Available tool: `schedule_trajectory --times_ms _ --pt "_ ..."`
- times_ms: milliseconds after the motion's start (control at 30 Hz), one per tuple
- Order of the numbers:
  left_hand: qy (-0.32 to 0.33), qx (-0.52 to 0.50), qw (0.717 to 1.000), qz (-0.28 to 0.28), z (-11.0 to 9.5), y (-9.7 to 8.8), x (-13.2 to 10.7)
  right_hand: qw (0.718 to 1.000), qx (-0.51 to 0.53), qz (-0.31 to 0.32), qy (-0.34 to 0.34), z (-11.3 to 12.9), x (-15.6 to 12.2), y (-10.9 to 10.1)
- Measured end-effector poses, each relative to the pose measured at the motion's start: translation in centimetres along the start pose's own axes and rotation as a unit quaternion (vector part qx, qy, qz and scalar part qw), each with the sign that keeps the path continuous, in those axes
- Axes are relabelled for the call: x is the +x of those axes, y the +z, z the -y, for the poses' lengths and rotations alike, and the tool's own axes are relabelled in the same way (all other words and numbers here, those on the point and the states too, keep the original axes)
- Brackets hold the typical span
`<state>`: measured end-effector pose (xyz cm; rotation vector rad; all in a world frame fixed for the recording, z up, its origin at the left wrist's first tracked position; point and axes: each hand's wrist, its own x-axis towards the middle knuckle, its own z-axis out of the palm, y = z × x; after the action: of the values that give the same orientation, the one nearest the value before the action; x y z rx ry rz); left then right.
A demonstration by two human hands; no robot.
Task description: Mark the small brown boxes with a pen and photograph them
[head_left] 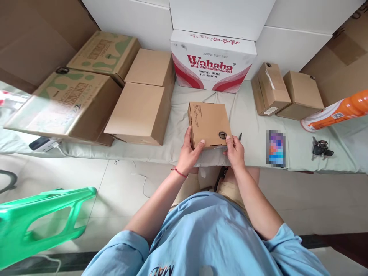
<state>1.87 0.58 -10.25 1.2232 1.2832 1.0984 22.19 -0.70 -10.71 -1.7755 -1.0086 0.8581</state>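
Observation:
A small brown cardboard box lies on the cloth-covered table in front of me, with printed text on its upper left. A dark oval ring sits on its top near the front right corner. My left hand grips the box's front left corner, fingers along the side and thumb at the front edge. At the front right corner my right hand holds the box between thumb and fingers, close to the ring. Just beyond that hand the dark tip of a thin pen-like object shows. The box's underside is hidden.
Several cardboard boxes stand at left. A white-and-red Wahaha carton is behind; two brown boxes and an orange bottle are right. A blurred phone-like rectangle and keys lie near the table edge. A green stool stands below.

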Motion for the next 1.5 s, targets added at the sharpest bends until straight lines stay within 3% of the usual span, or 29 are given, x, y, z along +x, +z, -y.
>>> schedule_trajectory --times_ms 67,167,333,400,600,700,800,867,933,1000,1067,1200,1333,1500 --pt "-0.036 -0.042 0.998 0.012 -0.1 0.1 -0.2 1.0 -0.005 0.0 -0.008 0.0 -0.1 0.0" --pt "-0.06 -0.047 0.997 -0.027 0.0 -0.2 -0.3 0.998 -0.005 -0.004 -0.055 0.1 -0.7 -0.8" --pt "-0.04 -0.055 0.996 -0.065 0.0 -1.5 -0.4 0.965 -0.129 -0.136 -0.185 -0.7 -1.6 -4.4" --pt "-0.016 -0.068 0.996 -0.06 -0.4 -2.0 -0.6 0.951 -0.187 -0.167 -0.183 -1.6 -1.4 -5.5" --pt "0.016 -0.088 0.994 -0.056 -1.4 -4.2 -1.3 0.952 -0.278 -0.102 -0.08 -3.5 -0.1 -5.5" --pt "-0.005 -0.147 0.988 -0.037 -1.6 -5.7 -1.7 0.953 -0.257 -0.13 -0.095 -3.7 -0.2 -5.0" --pt "-0.075 -0.236 0.969 0.011 -1.4 -6.7 -2.6 0.966 -0.173 -0.15 -0.122 -3.1 -1.6 -4.9" --pt "-0.114 -0.274 0.954 0.042 -1.1 -6.7 -3.7 0.981 -0.1 -0.108 -0.128 -2.1 -3.1 -5.0" --pt "-0.138 -0.301 0.941 0.071 -0.5 -6.3 -4.9 0.993 -0.023 0.004 -0.119 -0.7 -4.7 -4.9" --pt "-0.152 -0.311 0.933 0.1 0.1 -5.8 -6.1 0.985 0.048 0.129 -0.103 0.6 -5.9 -4.8" --pt "-0.149 -0.298 0.935 0.122 0.7 -5.5 -6.9 0.972 0.097 0.195 -0.083 1.5 -6.6 -4.8" --pt "-0.108 -0.211 0.958 0.161 0.8 -5.8 -7.3 0.97 0.122 0.201 -0.052 1.4 -6.8 -6.0" --pt "-0.073 -0.116 0.973 0.187 -0.5 -6.9 -6.9 0.974 0.115 0.188 -0.056 1.5 -6.8 -7.6" --pt "-0.034 -0.138 0.974 0.179 -2.1 -8.2 -6.3 0.972 0.028 0.221 -0.073 3.6 -7.0 -8.4"
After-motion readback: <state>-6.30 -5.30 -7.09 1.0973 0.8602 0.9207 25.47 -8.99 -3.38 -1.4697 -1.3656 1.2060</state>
